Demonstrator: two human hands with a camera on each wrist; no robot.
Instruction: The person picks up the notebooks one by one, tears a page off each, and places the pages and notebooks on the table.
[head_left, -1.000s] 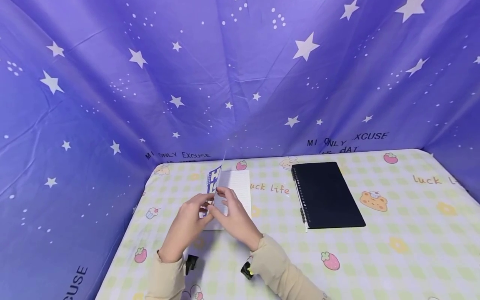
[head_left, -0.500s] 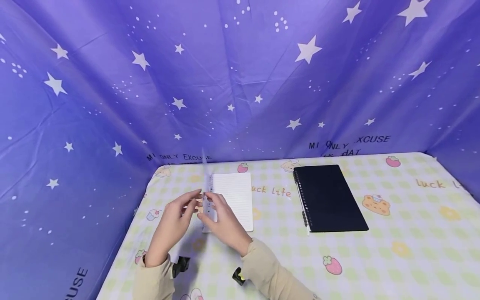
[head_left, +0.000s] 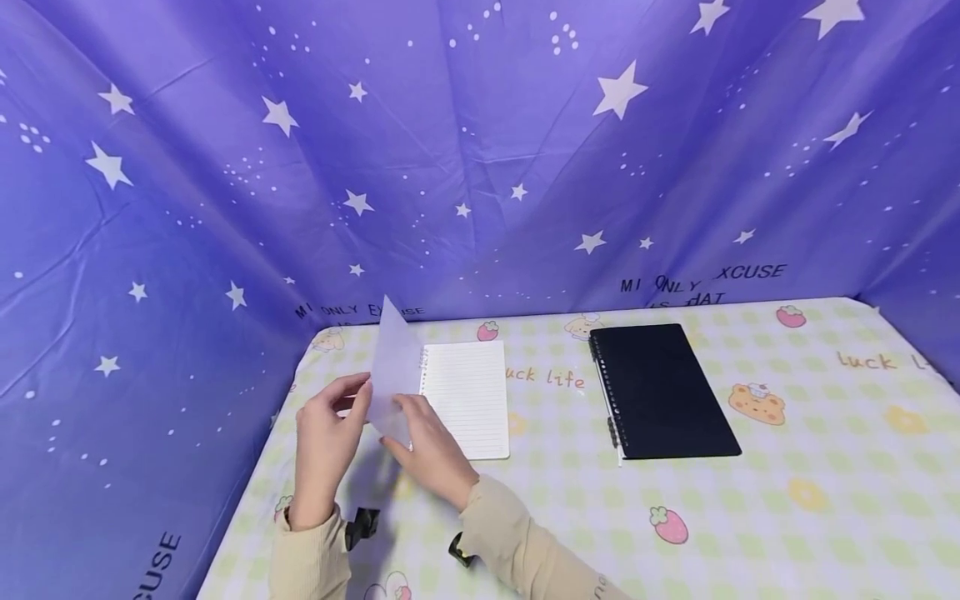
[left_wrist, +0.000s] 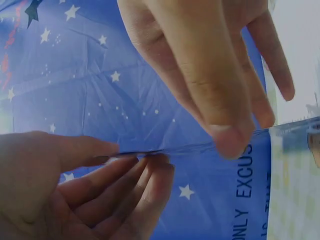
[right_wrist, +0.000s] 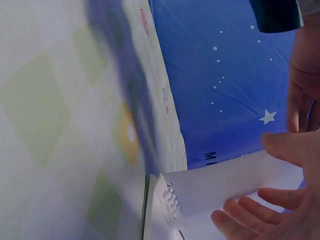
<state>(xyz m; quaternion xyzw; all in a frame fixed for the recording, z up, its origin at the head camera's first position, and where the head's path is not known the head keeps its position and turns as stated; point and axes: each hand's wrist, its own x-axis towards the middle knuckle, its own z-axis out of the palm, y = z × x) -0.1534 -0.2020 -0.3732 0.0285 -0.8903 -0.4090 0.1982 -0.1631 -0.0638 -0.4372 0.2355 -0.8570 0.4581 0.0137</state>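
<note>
In the head view, a spiral notebook (head_left: 472, 408) lies on the table with a white lined page facing up. Its thin whitish cover (head_left: 392, 358) stands raised on the coil side, leaning left. My left hand (head_left: 328, 442) pinches the cover's free edge between thumb and fingers, as the left wrist view shows too. Beside the coil, my right hand (head_left: 433, 450) has its loosely extended fingers (right_wrist: 250, 212) against the cover's inner face and its thumb (right_wrist: 285, 145) by the near edge. The raised cover hides its own printed side.
A black spiral notebook (head_left: 663, 392) lies shut to the right, a thin white strip showing along its coil. The table (head_left: 570, 517) wears a checked cloth with cartoon prints. A purple star-patterned curtain (head_left: 480, 150) hangs behind and at both sides.
The cover has swung left past upright, exposing the lined page. Both hands have shifted left; the left hand now pinches the cover's edge and the right hand's fingers touch its inner face.
</note>
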